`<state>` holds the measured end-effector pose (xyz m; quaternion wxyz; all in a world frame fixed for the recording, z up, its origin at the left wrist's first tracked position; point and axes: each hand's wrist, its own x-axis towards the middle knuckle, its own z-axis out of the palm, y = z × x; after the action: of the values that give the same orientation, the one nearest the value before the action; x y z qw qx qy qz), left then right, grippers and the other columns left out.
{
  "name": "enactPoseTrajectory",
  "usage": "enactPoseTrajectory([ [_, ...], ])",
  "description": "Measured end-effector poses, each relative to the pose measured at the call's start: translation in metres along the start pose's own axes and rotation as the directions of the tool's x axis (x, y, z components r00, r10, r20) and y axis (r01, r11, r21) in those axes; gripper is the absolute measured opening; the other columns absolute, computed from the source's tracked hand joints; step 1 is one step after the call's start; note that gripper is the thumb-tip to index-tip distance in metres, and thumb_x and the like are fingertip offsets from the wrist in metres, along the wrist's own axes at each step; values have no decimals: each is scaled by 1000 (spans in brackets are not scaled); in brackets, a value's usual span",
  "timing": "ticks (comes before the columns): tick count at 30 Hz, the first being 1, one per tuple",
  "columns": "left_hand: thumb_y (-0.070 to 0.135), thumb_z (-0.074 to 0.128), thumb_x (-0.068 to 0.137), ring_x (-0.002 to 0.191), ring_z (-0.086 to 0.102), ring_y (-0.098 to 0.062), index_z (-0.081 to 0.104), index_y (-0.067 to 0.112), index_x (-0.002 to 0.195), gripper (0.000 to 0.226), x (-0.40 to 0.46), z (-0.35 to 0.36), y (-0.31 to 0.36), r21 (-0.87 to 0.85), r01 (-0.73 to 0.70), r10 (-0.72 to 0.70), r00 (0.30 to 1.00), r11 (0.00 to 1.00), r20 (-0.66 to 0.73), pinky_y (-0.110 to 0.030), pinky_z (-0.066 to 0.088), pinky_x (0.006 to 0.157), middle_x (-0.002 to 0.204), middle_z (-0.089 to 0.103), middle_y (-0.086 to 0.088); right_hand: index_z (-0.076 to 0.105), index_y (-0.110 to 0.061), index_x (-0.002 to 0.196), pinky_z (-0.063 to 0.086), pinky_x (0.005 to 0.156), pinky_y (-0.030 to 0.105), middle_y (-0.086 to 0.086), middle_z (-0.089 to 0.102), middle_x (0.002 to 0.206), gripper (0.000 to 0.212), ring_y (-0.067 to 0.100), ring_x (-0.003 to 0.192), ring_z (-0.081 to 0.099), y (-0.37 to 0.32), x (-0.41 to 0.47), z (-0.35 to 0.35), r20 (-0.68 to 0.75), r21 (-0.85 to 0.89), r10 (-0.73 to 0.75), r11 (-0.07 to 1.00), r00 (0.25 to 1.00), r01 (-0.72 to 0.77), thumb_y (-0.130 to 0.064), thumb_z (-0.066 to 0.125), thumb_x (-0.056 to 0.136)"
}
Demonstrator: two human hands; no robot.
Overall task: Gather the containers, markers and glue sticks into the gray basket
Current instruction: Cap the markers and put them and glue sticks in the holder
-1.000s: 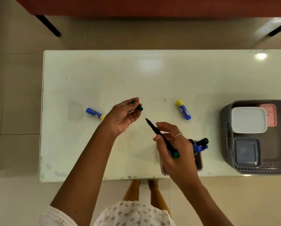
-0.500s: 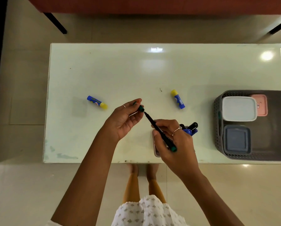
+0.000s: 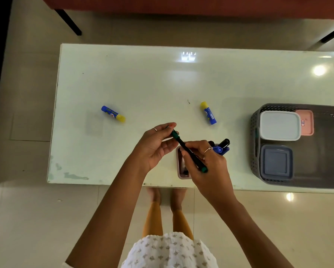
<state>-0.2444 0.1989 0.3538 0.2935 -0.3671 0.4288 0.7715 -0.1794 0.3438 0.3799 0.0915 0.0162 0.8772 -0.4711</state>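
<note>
A pale green table (image 3: 123, 78) fills most of the view, with tiled floor around it and a reddish piece of furniture on dark legs beyond the far edge. At the right end stands the gray basket (image 3: 256, 120), its lattice wall cut off by the picture's right border. Inside it lie three lidded containers: a white one (image 3: 280, 125) at the far left, a pink one (image 3: 305, 122) partly under its right side, and a gray-blue one (image 3: 276, 162) nearer the person.

Near the front edge sits a small mauve holder (image 3: 179, 171), largely covered by the right hand (image 3: 206, 163); blue and black markers (image 3: 223, 146) poke out past the knuckles, and how many there are cannot be told. Two glue sticks lie loose and well apart: the left glue stick (image 3: 113, 113), yellow cap pointing right, and the right glue stick (image 3: 208, 113), yellow cap pointing away.

Both forearms reach in from below and meet above the holder. The right hand grips a black marker (image 3: 189, 153) with green ends, slanted up toward the left. The left hand (image 3: 154, 146), palm turned up, pinches the marker's green cap (image 3: 175, 134) between thumb and fingertips. Whether the cap is fully seated is hard to judge. Each hand wears a ring.
</note>
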Motion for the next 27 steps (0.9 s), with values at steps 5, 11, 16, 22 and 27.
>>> enactPoseTrajectory([
  [5, 15, 47, 97, 61, 68, -10, 63, 9, 104, 19, -11, 13, -14, 68, 29, -28, 1000, 997, -12, -22, 55, 55, 68, 68, -2, 64, -16, 104, 42, 67, -5, -19, 54, 83, 19, -12, 69, 55, 2, -4, 2, -24, -90, 5, 996, 1000, -8, -22, 66, 86],
  [11, 14, 47, 97, 63, 67, -13, 64, 10, 95, 18, -13, 24, -26, 83, -23, 35, 989, 996, -142, -24, 55, 58, 65, 68, -3, 66, -9, 100, 43, 74, -3, -11, 59, 87, 16, 3, 73, 58, 6, -10, 5, -80, -63, -23, 998, 997, 18, -12, 67, 85],
  [16, 12, 47, 96, 64, 68, -12, 66, 15, 91, 20, -17, 24, -31, 133, -33, 64, 970, 991, -236, -24, 55, 57, 69, 69, -4, 67, -6, 98, 45, 74, -1, -12, 57, 88, 13, -12, 76, 58, 11, -17, 11, -93, 23, -17, 1000, 996, 19, -8, 66, 85],
  [22, 12, 47, 96, 68, 68, -14, 65, 13, 98, 19, -30, 5, -46, 214, 27, 44, 945, 977, -323, -19, 54, 50, 79, 69, -7, 63, -6, 97, 52, 74, 10, 2, 66, 90, 9, 3, 79, 62, 12, -40, 28, 28, 125, 29, 992, 999, -32, -10, 61, 90],
  [27, 15, 45, 98, 74, 67, -15, 65, 11, 107, 22, -38, -9, -53, 376, 113, 0, 958, 920, -287, -24, 53, 60, 79, 69, -7, 61, -5, 99, 56, 65, 27, 5, 64, 90, 13, 10, 74, 62, 13, -60, 43, 53, 114, 64, 991, 997, -69, -15, 55, 94],
])
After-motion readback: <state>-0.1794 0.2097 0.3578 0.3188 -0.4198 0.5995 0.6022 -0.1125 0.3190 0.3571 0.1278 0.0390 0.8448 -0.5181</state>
